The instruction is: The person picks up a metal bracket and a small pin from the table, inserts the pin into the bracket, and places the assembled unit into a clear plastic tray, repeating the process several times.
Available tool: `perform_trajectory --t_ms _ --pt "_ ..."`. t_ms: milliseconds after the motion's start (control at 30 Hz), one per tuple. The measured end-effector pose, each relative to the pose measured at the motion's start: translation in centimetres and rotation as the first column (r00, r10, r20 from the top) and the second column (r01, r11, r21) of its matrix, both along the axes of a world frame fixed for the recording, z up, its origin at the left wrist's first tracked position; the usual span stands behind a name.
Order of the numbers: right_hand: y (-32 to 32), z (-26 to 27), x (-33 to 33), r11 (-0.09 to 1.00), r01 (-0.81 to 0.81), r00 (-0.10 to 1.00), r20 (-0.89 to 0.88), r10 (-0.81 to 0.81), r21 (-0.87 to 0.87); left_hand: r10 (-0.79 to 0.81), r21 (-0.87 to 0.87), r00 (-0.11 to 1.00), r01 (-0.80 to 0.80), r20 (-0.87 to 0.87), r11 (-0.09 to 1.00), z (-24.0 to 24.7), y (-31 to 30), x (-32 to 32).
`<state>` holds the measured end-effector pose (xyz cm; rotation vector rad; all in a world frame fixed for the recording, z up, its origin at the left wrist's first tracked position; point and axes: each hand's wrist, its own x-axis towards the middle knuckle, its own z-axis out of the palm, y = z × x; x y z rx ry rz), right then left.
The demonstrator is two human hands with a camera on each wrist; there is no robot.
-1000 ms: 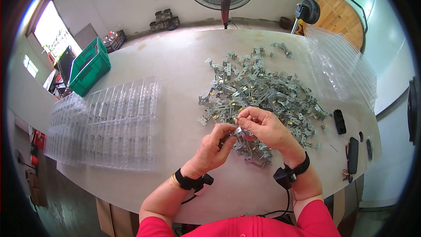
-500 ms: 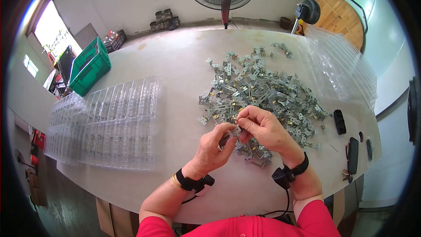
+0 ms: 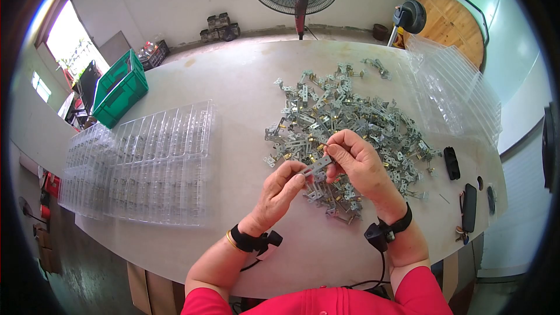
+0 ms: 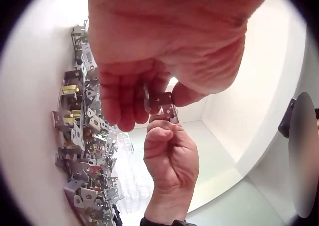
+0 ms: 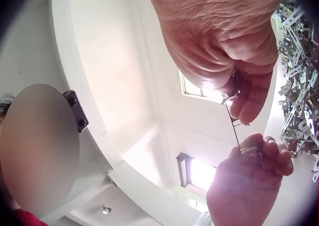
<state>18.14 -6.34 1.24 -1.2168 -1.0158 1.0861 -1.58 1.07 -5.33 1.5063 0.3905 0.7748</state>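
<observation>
Between the two hands, over the near side of the pile, is a flat metal bracket [image 3: 318,165] with holes in it. My left hand [image 3: 279,189] pinches its left end between thumb and fingers. At the other end the thumb and fingers of my right hand [image 3: 360,166] grip it, covering that part. In the left wrist view the bracket [image 4: 162,102] shows a bent plate at the left fingertips. The right wrist view has it thin and edge-on, spanning both hands. Beneath and beyond lies a large heap of similar metal brackets [image 3: 350,114], some with brass-coloured pieces.
Clear plastic compartment trays [image 3: 157,163] are stacked on the left of the table [image 3: 245,245]. More clear trays [image 3: 458,93] lie at the right. A green crate [image 3: 119,90] stands at the left edge. A black case [image 3: 469,207] and a black object [image 3: 451,162] lie near the right edge.
The hands have drawn slightly apart, the left one down and left, the right one to the right. The bracket, earlier mostly hidden by fingers, now shows lengthwise between them.
</observation>
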Motion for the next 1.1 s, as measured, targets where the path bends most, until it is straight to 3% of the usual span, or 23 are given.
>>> perform_trajectory --t_ms 33,300,367,400,467,600,667,733,933,1100 --pt "0.0 0.1 0.0 1.000 0.000 1.000 0.028 0.001 -0.011 -0.126 -0.166 0.992 0.125 0.002 0.978 0.2 0.1 -0.2" --pt "-0.5 0.1 -0.2 0.999 0.007 0.997 0.071 -0.005 -0.031 -0.199 -0.182 0.980 0.196 0.003 0.963 0.3 -0.8 -0.3" --pt "-0.4 0.0 -0.3 0.996 0.088 0.993 0.076 -0.088 0.002 -0.195 -0.154 0.981 0.195 0.011 0.969 0.1 -1.0 -0.1" --pt "-0.2 -0.8 -0.1 0.996 0.089 0.993 0.076 -0.089 0.003 -0.156 -0.142 0.987 0.159 0.035 0.977 -0.1 -1.0 0.0" --pt "0.6 -2.1 0.3 0.898 0.193 0.821 0.436 -0.369 0.395 -0.117 -0.130 0.991 0.124 0.061 0.984 -0.6 -1.2 0.2" --pt "-0.7 -0.2 -0.6 0.897 0.239 0.787 0.466 -0.403 0.372 0.044 -0.022 0.996 -0.042 0.073 0.999 -1.3 -1.1 0.4" --pt "-0.9 0.8 -1.3 0.966 0.180 0.820 0.514 -0.251 0.185 0.083 0.046 0.995 -0.086 0.061 0.995 -1.2 -0.6 0.8" --pt "-1.1 0.8 -1.8 0.964 0.159 0.793 0.555 -0.252 0.211 0.191 0.137 0.981 -0.193 0.024 0.972 -1.0 -0.8 0.9" --pt "-1.4 1.0 -2.2 0.966 0.096 0.715 0.658 -0.236 0.242 0.289 0.335 0.957 -0.283 0.032 0.899 -1.7 -0.6 1.1" --pt "-1.6 1.4 -2.5 0.974 0.053 0.695 0.692 -0.195 0.222 0.327 0.320 0.943 -0.328 0.058 0.889 -1.8 -0.8 1.2"
